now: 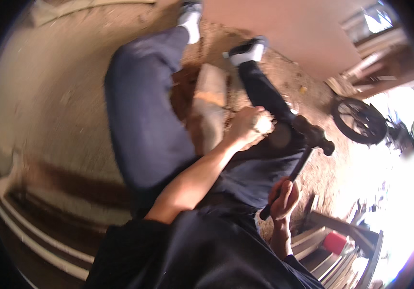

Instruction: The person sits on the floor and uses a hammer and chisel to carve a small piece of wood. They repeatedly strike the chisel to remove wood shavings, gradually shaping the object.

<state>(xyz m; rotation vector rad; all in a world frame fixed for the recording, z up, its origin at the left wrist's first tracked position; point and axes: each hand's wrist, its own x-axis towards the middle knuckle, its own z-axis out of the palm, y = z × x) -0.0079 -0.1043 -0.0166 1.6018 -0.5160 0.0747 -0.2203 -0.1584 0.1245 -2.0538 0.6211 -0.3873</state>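
My right hand [285,196] is wrapped round the dark handle of a hammer [318,139], whose metal head points up and away over my right thigh. The left hand [249,126] is closed just above my lap, left of the hammer head. A pale, rough lump [264,122] shows at its fingers, too blurred to name. Between my spread legs a long pale block [212,86], which looks like wood, lies on the brown ground, with an orange-tan band across it. The hammer and the block are apart.
A flat brown panel [284,33] lies beyond my feet. To the right stands a motorbike wheel [360,121]. A red container [335,242] rests among wooden boards at lower right. Wooden rails [43,245] run along the lower left, and timber [385,72] is stacked at upper right.
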